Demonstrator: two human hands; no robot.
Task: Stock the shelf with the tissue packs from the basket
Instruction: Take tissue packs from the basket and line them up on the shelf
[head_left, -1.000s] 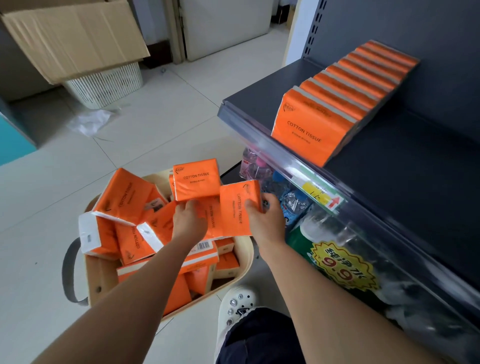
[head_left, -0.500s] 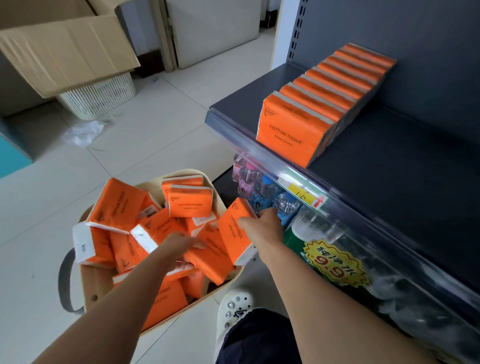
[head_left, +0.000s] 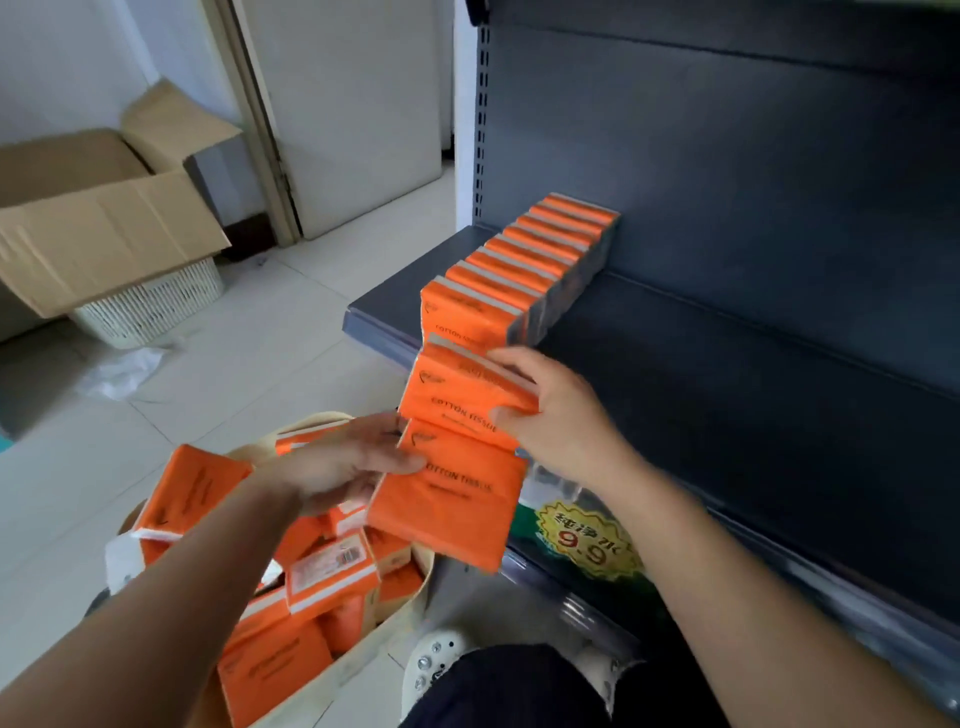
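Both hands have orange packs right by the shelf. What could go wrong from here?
The left hand seems to hold the lower pack only by one edge, so it may slip toward the basket. The upper pack in the right hand is close to the front of the row of packs on the shelf and could knock it askew.

Retail shop aisle. Dark metal gondola shelf (head_left: 727, 415) with a slotted upright (head_left: 480, 130) at the back panel and a price rail (head_left: 371, 330) along the front edge. One row of identical orange tissue packs (head_left: 524, 270) is faced front to back. Yellow starburst price sticker (head_left: 587, 540) reads 9.9 on the tier below (goods there too blurred to name). Open cardboard carton (head_left: 104, 228) sits over a white slotted plastic bin (head_left: 150, 306). Tiled floor (head_left: 260, 338); beige basket (head_left: 374, 644) holds more of the same packs.
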